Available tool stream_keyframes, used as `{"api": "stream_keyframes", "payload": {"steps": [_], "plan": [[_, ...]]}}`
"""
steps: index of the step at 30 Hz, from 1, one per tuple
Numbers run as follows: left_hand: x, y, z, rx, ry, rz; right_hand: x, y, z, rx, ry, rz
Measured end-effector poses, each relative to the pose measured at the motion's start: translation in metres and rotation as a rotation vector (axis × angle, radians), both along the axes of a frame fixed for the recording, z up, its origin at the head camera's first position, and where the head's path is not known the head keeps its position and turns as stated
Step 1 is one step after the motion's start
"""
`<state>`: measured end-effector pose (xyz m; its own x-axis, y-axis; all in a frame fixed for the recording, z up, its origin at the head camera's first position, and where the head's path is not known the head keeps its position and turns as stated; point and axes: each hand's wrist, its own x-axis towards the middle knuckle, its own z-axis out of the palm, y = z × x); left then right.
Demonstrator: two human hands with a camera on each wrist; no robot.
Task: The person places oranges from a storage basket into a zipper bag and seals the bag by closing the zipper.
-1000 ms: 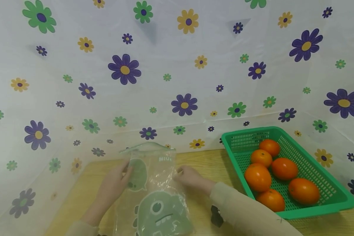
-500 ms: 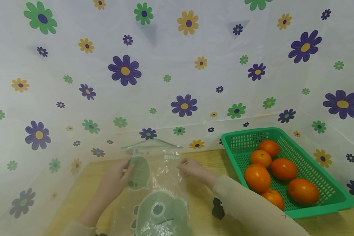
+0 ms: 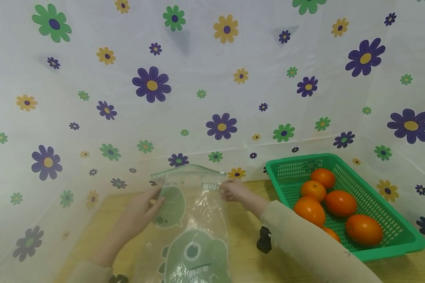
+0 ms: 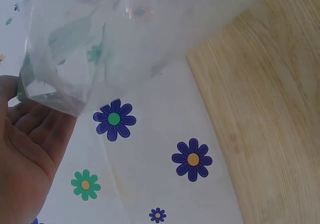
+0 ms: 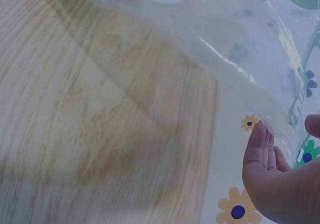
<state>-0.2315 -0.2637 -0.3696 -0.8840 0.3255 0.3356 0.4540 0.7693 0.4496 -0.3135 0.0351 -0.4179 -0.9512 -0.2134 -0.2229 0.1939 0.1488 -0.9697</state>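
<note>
Two hands hold one clear plastic zip bag printed with green cartoon monsters point(image 3: 189, 220), which stands on the pale wooden desk point(image 3: 244, 239) at about 6 o'clock in the head view, its mouth lifted toward the flowered white backdrop sheet point(image 3: 212, 78) at 12 o'clock. At 9 o'clock of the bag, the left hand point(image 3: 141, 210) has its thumb and fingers pinched on the bag's upper left edge; the left wrist view shows the film folded against the palm point(image 4: 30, 149). At 3 o'clock of the bag's mouth, the right hand point(image 3: 233, 190) pinches the upper right corner by the zip strip, the fingertips point(image 5: 260, 139) closed on the film in the right wrist view. The bag thus hangs between the hands, its mouth only slightly parted. Farther toward 3 o'clock, well apart from the bag, a green perforated plastic basket point(image 3: 393, 236) holds about six orange tangerines point(image 3: 340, 202). The likeliest trouble, as I judge it, is the slick film slipping from either pinch, letting the mouth collapse shut. Uneven pulling could also twist the zip strip or topple the limp bag onto the desk.
</note>
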Motion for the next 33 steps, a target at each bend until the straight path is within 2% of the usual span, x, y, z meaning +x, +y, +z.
{"api": "stream_keyframes", "payload": {"steps": [8,15,22,26,29,33], "plan": [[-0.002,-0.003,0.009,0.032,-0.001,-0.060,-0.006,0.006,0.012,-0.075,-0.046,-0.004],[-0.005,-0.003,0.012,0.031,-0.028,-0.070,-0.012,0.015,0.022,-0.094,-0.104,-0.069],[-0.013,-0.003,0.012,-0.007,-0.003,-0.082,-0.017,0.023,0.023,-0.143,-0.079,-0.061],[-0.017,-0.002,0.013,-0.016,0.006,-0.100,-0.018,0.026,0.024,-0.177,-0.049,-0.084],[-0.019,-0.003,0.014,-0.015,-0.009,-0.102,-0.019,0.029,0.026,-0.202,-0.035,-0.106],[-0.023,-0.004,0.016,-0.010,-0.047,-0.105,-0.021,0.032,0.028,-0.181,-0.040,-0.077]]}}
